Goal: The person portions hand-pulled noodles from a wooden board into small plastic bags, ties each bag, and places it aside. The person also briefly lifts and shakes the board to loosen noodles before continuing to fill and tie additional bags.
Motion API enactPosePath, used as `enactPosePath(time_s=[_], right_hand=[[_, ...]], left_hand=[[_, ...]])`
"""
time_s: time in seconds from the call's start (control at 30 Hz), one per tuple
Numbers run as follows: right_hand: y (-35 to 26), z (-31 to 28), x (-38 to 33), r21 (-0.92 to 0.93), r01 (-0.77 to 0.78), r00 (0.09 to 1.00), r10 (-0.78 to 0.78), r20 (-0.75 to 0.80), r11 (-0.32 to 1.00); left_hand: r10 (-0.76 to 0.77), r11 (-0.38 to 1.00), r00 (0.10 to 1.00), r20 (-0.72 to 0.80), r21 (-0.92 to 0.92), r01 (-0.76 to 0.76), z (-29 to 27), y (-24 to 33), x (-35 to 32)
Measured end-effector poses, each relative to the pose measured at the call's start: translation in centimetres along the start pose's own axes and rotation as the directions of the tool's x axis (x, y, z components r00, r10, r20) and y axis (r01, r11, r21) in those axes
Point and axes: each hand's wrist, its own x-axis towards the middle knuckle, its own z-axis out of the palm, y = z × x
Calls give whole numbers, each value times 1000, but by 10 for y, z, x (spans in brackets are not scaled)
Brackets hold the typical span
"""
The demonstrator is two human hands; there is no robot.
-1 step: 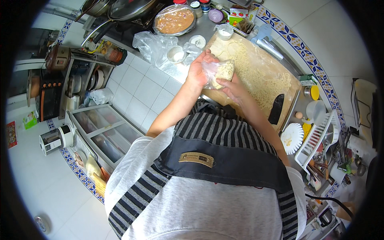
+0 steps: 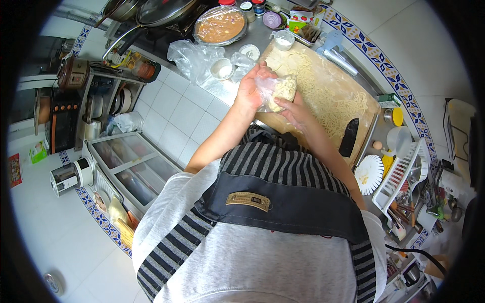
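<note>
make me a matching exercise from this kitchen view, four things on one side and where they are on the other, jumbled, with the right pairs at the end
Things
1. clear plastic bag with pale contents
2. halved purple onion
3. long, flat black object
4. white, round fluted plate

Places
A. lying on the floury wooden board
B. next to the white plastic dish rack
C. held by the left hand and right hand
D. right of the round bowl of orange-brown mixture

Pairs: 1-C, 2-D, 3-A, 4-B
</note>
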Motion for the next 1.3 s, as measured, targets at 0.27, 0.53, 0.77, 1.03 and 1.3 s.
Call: enactPosePath(time_s=[0.27, 0.53, 0.77, 1.03, 1.3], right_hand=[[3, -11, 1, 116, 86, 977, -60, -206, 990], [-5, -16, -1, 192, 126, 984, -99, -145, 973], [20, -36, 24, 479, -8, 992, 66, -105, 878], [26, -29, 26, -932, 203, 917, -392, 73, 302], [-15, -25, 49, -675, 214, 895, -419, -155, 706]], left_hand=[[335, 749, 942, 5, 605, -270, 29, -23, -8], [435, 430, 900, 17, 875, -224, 17, -34, -26], [458, 550, 886, -74, 807, -216, 6, 5, -41], [522, 26, 852, 39, 998, -62, -29, 7, -65], [574, -454, 736, 359, 888, -79, -8, 4, -85]])
